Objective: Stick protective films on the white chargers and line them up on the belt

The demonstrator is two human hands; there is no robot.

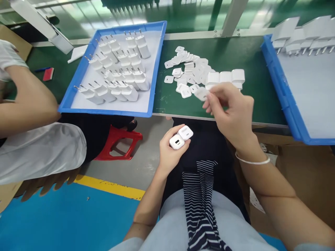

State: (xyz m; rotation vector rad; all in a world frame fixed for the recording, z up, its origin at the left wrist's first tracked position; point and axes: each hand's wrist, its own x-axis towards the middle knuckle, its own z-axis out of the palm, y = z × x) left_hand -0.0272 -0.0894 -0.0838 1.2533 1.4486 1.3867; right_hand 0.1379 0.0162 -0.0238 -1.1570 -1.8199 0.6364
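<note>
- left hand (171,151) is sitting low over the lap, near side of the bench edge, fingers closing around two white chargers (180,137) side by side, port faces pointing up.
- right hand (231,113) is hovering over the near edge of the green bench (235,52), fingertips pinching one small white cover plate (201,93); grip is narrow, motion blur is hiding the exact contact.
- loose pile of cover plates (187,69) is lying on the bench just left and far of that hand.
- short row of white chargers (226,78) is standing just beyond the right hand's fingers.
- blue tray (78,83) on the left is holding rows of pronged chargers lying on their sides.
- second blue tray (285,94) at right is holding more chargers along its far edge.
- another person's arm (26,101) is showing at the far left, apart from both hands.
- red stool (117,143) is standing on the floor under the left tray.
</note>
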